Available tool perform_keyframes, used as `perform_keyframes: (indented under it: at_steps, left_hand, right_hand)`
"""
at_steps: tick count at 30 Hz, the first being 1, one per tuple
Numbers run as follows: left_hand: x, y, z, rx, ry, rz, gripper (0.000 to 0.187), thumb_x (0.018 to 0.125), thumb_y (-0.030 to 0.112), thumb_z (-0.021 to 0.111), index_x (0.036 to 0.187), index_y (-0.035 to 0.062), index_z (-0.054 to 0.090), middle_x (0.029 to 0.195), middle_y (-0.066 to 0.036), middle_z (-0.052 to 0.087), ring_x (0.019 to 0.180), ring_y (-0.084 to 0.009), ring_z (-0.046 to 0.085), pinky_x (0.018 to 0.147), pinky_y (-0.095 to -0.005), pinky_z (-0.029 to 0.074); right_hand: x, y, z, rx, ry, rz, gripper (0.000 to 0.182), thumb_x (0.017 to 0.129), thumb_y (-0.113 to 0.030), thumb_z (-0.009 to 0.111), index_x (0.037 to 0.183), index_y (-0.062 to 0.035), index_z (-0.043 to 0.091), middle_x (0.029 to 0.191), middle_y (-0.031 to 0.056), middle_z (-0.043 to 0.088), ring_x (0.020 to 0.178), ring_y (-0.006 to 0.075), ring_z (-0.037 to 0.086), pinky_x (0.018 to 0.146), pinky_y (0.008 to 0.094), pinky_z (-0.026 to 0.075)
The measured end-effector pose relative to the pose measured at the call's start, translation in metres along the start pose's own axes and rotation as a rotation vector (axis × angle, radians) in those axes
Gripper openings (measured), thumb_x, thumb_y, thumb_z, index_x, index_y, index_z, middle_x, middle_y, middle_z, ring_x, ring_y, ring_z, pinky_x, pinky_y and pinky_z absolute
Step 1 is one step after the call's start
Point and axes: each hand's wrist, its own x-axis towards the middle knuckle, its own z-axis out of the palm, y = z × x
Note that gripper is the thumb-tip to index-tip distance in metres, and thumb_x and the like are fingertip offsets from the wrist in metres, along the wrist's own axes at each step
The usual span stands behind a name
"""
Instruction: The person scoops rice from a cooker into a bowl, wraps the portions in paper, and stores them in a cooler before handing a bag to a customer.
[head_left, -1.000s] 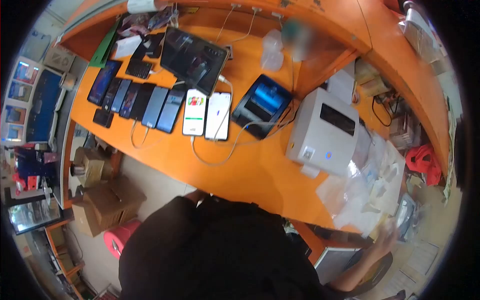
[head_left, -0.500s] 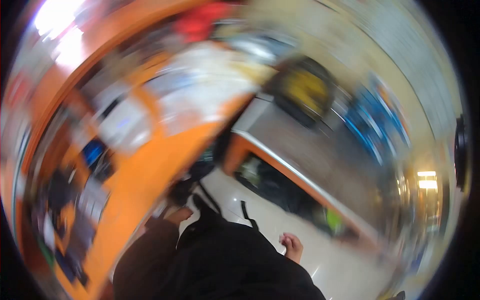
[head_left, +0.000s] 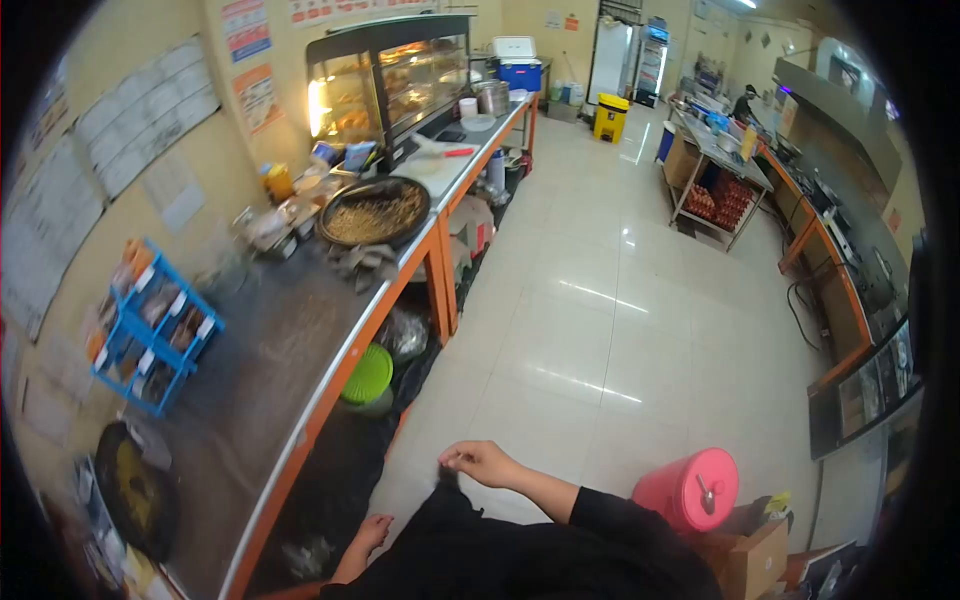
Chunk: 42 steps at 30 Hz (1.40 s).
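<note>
My right hand [head_left: 480,464] is in front of my body, above the pale tiled floor. Its fingers curl together toward the thumb, and nothing shows in them. A dark strap end hangs from my black clothing just beneath it. Lower and further left is my left hand [head_left: 375,532], loosely closed and with no object visible in it. That hand is nearest to the long counter [head_left: 300,330] on the left, apart from its edge. On this counter stand a large round pan [head_left: 372,212] of brown food bits and a blue tiered rack [head_left: 150,330].
A lit glass display case [head_left: 420,80] stands further along the counter. A green lid [head_left: 368,375] shows underneath. To my right is a pink lidded bucket [head_left: 690,490] beside a cardboard box [head_left: 757,562]. Far ahead are a yellow bin [head_left: 610,118], a metal table [head_left: 722,160] and a person [head_left: 744,103].
My view has swung from the orange table and counter corner to the long aisle. My right hand now appears further left, in front of my body.
</note>
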Motion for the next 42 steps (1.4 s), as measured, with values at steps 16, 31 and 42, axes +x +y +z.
perform_keyframes:
  at_steps: [16, 31, 42]
  left_hand:
    - [0.221, 0.670, 0.280, 0.735, -1.241, 0.872, 0.033, 0.096, 0.023, 0.055, 0.124, 0.0058, 0.057, 0.096, -0.004, 0.062, 0.087, -0.0132, 0.058, 0.079, -0.0289, 0.047]
    - [0.540, 0.977, 0.315, 0.076, -1.041, 0.526, 0.040, 0.095, 0.016, 0.058, 0.132, 0.0074, 0.048, 0.091, 0.001, 0.055, 0.082, -0.0079, 0.053, 0.076, -0.0237, 0.047]
    - [0.742, 1.301, 0.320, 0.314, -0.899, 0.503, 0.039, 0.098, 0.022, 0.050, 0.134, 0.0070, 0.047, 0.102, -0.003, 0.057, 0.091, -0.0112, 0.054, 0.084, -0.0277, 0.046]
  right_hand:
    - [0.156, -0.045, -0.355, -0.678, 0.275, 0.052, 0.051, 0.093, -0.036, 0.057, 0.136, -0.0106, 0.050, 0.136, 0.0102, 0.053, 0.122, 0.0339, 0.051, 0.104, 0.0468, 0.036]
    - [0.492, -0.013, -0.750, -0.593, -0.006, -0.758, 0.025, 0.076, -0.025, 0.071, 0.100, -0.0173, 0.070, 0.103, 0.0022, 0.069, 0.108, 0.0198, 0.059, 0.090, 0.0427, 0.041]
    - [0.626, 0.001, -1.101, -0.621, 0.600, -0.371, 0.017, 0.075, 0.000, 0.069, 0.082, -0.0158, 0.070, 0.084, 0.0027, 0.070, 0.087, 0.0232, 0.067, 0.079, 0.0362, 0.045]
